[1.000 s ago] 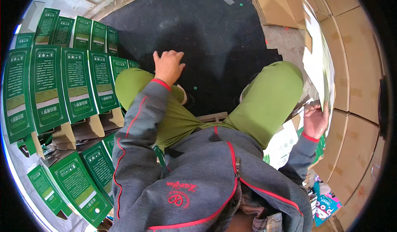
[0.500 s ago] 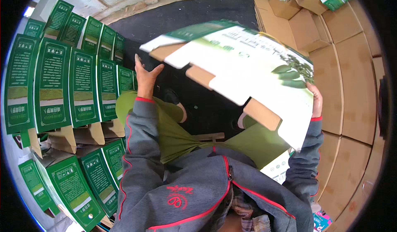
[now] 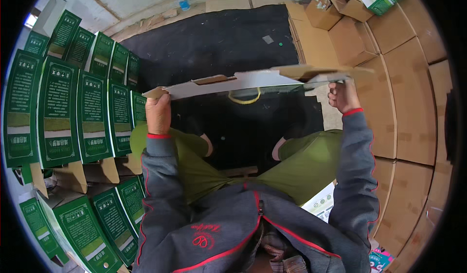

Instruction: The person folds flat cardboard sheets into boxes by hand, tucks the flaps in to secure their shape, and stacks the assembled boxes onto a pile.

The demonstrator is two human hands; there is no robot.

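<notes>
I hold a flat, unfolded cardboard box blank (image 3: 253,81) level in front of me, seen almost edge-on, white on its upper face. My left hand (image 3: 158,113) grips its left end. My right hand (image 3: 343,95) grips its right end, near the brown flaps. Below the blank are my knees in green trousers (image 3: 301,163) and a black mat (image 3: 214,44). A yellow loop (image 3: 244,98) lies on the mat just under the blank.
Rows of folded green boxes (image 3: 58,107) stand at my left, more of them at lower left. Flat brown cardboard sheets (image 3: 408,98) cover the floor at right. Open cartons (image 3: 350,3) sit at the top right. A plastic bottle (image 3: 183,2) lies by the far wall.
My right hand picked up the box blank at my right and swung it in front of me. My left hand took its other end. The blank has now tilted flat, edge-on to me.
</notes>
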